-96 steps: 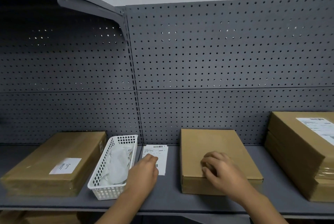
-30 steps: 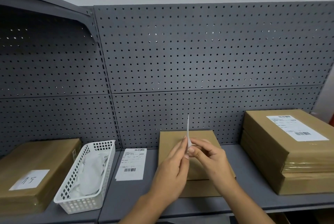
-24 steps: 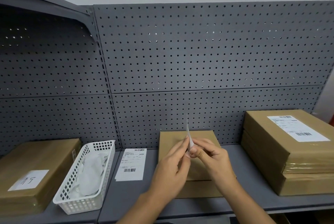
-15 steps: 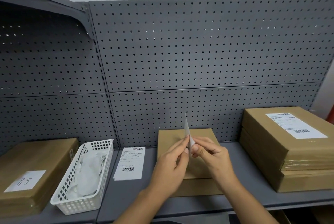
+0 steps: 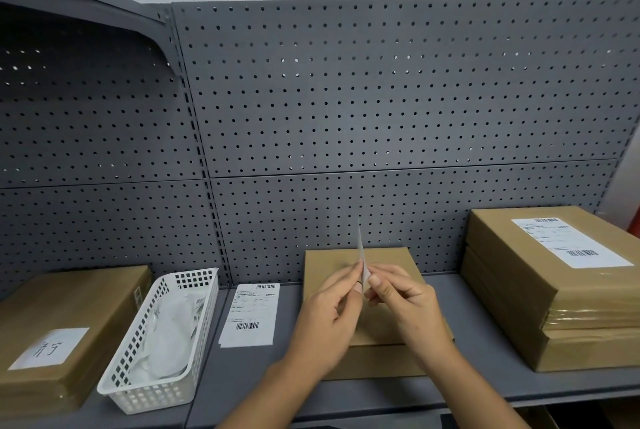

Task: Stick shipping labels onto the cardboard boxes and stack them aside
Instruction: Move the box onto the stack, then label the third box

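A white shipping label (image 5: 361, 255) stands edge-on above a plain cardboard box (image 5: 332, 262) in the middle of the grey shelf. My left hand (image 5: 329, 321) and my right hand (image 5: 405, 311) both pinch the label's lower corner between thumb and fingertips, right over the box. The hands hide much of the box top. More labels (image 5: 250, 314) lie flat on the shelf to the left of the box. At the right stands a stack of two boxes (image 5: 540, 293), the top one bearing a label (image 5: 568, 241).
A white plastic basket (image 5: 138, 383) with white backing paper sits left of the loose labels. Further left lies a box stack with a handwritten note (image 5: 48, 347). A grey pegboard wall (image 5: 381, 117) backs the shelf; a bracket juts out at upper left.
My left hand took a label from the shelf pile and raised it over the middle box, where both hands came to pinch it. In the last second the hands have barely moved.
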Available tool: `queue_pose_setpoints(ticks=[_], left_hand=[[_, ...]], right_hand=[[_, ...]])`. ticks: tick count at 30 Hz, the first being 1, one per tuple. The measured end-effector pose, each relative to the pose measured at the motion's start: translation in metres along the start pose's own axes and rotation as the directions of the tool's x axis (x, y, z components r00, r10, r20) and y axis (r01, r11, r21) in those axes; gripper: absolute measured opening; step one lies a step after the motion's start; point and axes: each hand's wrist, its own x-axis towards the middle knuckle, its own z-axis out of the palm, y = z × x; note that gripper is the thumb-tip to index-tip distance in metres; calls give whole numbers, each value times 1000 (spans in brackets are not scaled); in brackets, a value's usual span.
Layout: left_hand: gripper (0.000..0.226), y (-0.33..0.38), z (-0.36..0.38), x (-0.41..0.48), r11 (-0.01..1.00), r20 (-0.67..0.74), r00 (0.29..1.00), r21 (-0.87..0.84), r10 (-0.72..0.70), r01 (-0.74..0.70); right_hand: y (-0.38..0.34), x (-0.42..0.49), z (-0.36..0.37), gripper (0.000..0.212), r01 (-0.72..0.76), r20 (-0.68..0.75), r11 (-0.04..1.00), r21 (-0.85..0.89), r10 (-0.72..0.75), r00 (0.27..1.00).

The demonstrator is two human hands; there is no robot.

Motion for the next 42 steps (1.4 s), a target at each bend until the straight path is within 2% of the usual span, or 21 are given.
queue_pose_setpoints(ticks=[9, 16, 25, 36, 42], left_hand=[[41, -4, -1, -2, 999, -14, 1000, 51, 20, -20], [51, 10, -2, -5, 956, 0, 998, 288, 63, -60], [53, 16, -4, -4, 959, 16, 997, 273, 71, -73], [31, 18, 1, -8, 961, 58, 994, 260, 88, -100], [36, 15, 1, -7, 954, 83, 991, 272, 109, -127]], right_hand=[[-6, -3, 4, 20, -14, -17, 1000, -3, 14, 1000], [-23, -7, 14, 17, -28, -48, 996, 81, 32, 998], [-38, -9, 18, 16, -48, -104, 997, 67, 55, 993], [-33, -8, 21, 11, -3, -111, 998, -68, -5, 994], [-36, -7, 21, 5, -31, -114, 997, -74, 22, 993]])
